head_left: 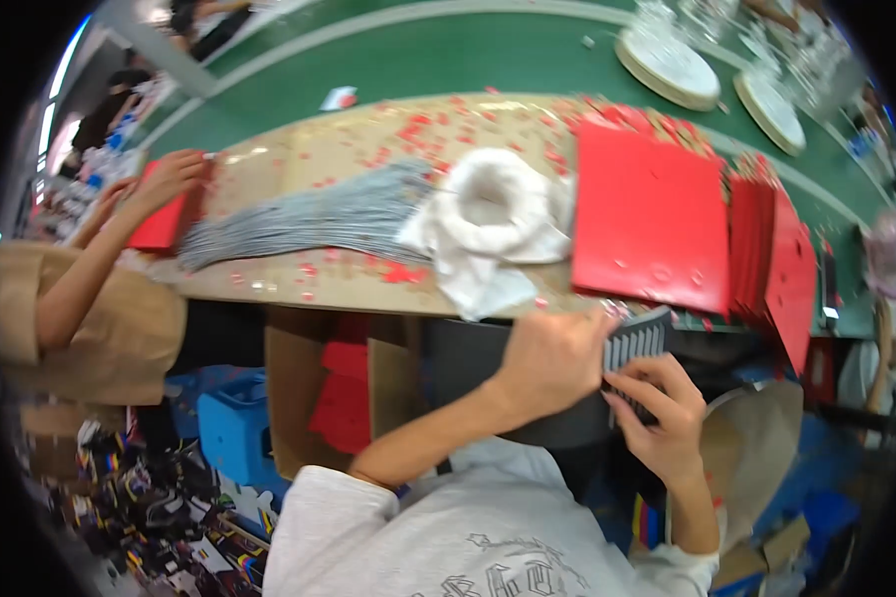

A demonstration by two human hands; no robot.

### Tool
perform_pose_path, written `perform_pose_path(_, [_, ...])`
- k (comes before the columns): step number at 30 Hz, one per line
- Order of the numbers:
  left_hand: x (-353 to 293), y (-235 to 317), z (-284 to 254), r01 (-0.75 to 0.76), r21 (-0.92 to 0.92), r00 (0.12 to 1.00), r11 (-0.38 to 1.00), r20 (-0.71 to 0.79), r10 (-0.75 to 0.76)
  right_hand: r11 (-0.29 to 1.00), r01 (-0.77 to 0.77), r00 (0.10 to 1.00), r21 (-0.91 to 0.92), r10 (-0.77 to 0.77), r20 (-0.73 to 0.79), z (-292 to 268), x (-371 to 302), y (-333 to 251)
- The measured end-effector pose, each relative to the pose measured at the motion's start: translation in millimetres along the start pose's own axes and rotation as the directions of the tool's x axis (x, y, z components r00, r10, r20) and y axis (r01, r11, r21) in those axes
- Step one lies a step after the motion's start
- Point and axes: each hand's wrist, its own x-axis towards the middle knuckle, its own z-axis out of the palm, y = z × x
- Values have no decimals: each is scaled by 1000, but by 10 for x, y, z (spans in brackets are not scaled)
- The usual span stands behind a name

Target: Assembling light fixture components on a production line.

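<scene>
Just off the near table edge, my left hand (559,360) is closed at the left side of a dark grey slotted piece (637,344) with pale parallel bars. From below, my right hand (665,406) pinches with bent fingers at its lower edge. The piece is small and partly covered by my fingers, so its exact kind is not clear. Beyond my hands, a stack of red sheets (652,214) lies on the cardboard-covered table (368,289). To its left is a ring-shaped bundle of white cloth (490,209).
A long bundle of thin grey strips (314,221) lies left of the cloth, amid red scraps. Folded red pieces (751,239) stand at the right. A co-worker's hand (175,174) rests on a red stack at far left. Below are a cardboard box (314,398) and a blue stool (234,423).
</scene>
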Motion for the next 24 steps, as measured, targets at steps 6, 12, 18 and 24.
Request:
perform_pose_path(6, [-66,19,-37,24,-29,1000,999,-18,-24,987,-89,994,135,80,71,26,-1,117])
perform_pose_path(12, [36,-22,-22,36,-51,999,998,-11,-36,984,-63,996,164,72,-53,24,35,83])
perform_pose_path(18, [45,-38,-76,56,-47,998,997,2,-56,998,-53,998,45,53,-14,71,27,81])
perform_pose_path(24, [19,-101,-50,109,-56,994,992,8,-108,982,-124,980,139,98,175,-52,208,92])
